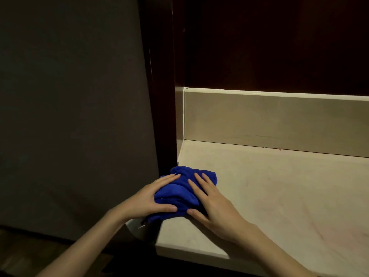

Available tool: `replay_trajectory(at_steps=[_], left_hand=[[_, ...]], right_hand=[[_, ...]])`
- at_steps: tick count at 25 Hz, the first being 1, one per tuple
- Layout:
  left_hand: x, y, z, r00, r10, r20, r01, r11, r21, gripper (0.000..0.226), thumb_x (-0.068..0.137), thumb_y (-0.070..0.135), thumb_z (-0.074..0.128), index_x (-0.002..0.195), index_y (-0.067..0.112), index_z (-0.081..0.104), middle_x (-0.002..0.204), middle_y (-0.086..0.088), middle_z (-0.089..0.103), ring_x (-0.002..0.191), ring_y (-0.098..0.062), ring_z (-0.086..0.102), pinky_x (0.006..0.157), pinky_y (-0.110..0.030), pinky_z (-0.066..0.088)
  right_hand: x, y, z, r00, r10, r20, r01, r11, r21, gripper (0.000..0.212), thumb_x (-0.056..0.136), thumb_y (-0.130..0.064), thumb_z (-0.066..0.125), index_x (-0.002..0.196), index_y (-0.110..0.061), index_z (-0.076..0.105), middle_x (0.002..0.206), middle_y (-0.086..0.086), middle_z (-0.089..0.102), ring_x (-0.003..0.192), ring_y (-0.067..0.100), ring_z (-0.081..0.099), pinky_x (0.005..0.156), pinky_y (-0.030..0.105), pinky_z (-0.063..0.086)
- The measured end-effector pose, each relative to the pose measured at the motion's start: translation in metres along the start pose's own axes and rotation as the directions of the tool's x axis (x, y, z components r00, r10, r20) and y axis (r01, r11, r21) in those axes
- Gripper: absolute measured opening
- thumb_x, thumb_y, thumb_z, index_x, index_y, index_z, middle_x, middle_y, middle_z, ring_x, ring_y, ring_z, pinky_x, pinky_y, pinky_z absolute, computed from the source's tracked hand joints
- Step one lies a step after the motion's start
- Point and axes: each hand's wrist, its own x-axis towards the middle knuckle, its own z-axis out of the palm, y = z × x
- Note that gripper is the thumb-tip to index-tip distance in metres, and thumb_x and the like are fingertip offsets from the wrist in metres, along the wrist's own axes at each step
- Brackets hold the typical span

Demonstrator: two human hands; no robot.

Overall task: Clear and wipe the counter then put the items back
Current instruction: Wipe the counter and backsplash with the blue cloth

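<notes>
Counter (279, 196) bears a bunched blue cloth (179, 193) at its left corner. Left hand (151, 198) and right hand (213, 204) press flat on it, fingers extended.

Two bare forearms extend into view, no sleeves, watch or rings visible; the left hand (148, 198) and right hand (214, 204) show short, unpainted fingernails.

The counter (279, 196) ran off the right edge, its extent unseen. The hands, left (147, 198) and right (215, 206), covered much of the cloth (179, 188); both forearms were cut off by the bottom edge. A pale rounded object (137, 228) under the left wrist was too hidden to identify.
</notes>
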Motion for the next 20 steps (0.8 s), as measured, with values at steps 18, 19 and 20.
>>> replay_trajectory(at_steps=[18,19,20], left_hand=[[0.03,0.092,0.098,0.998,0.03,0.058,-0.046,0.955,0.294,0.081,0.085,0.055,0.057,0.143,0.048,0.002,0.146,0.038,-0.006,0.141,0.01,-0.005,0.12,-0.026,0.001],[0.036,0.101,0.109,0.997,0.036,0.073,-0.056,0.951,0.303,0.081,0.086,0.051,0.058,0.144,0.046,0.001,0.148,0.035,-0.006,0.142,0.007,-0.006,0.12,-0.027,0.0],[0.043,0.109,0.119,0.996,0.043,0.084,-0.067,0.949,0.307,0.081,0.087,0.05,0.058,0.144,0.046,0.001,0.148,0.033,-0.006,0.142,0.007,-0.006,0.12,-0.027,0.0]], right_hand=[[-0.086,0.089,-0.043,1.0,-0.003,0.005,0.003,0.996,0.092,0.072,0.078,-0.07,0.024,0.142,-0.047,0.004,0.154,-0.022,-0.003,0.143,-0.003,-0.007,0.107,0.004,-0.004],[-0.099,0.098,-0.05,1.0,0.011,0.008,-0.011,0.996,0.083,0.072,0.077,-0.071,0.022,0.142,-0.046,0.003,0.153,-0.023,-0.004,0.143,-0.004,-0.008,0.106,0.003,-0.005],[-0.111,0.106,-0.055,1.0,0.024,0.016,-0.025,0.997,0.076,0.073,0.077,-0.071,0.021,0.142,-0.046,0.003,0.153,-0.024,-0.005,0.142,-0.006,-0.009,0.105,0.002,-0.006]])
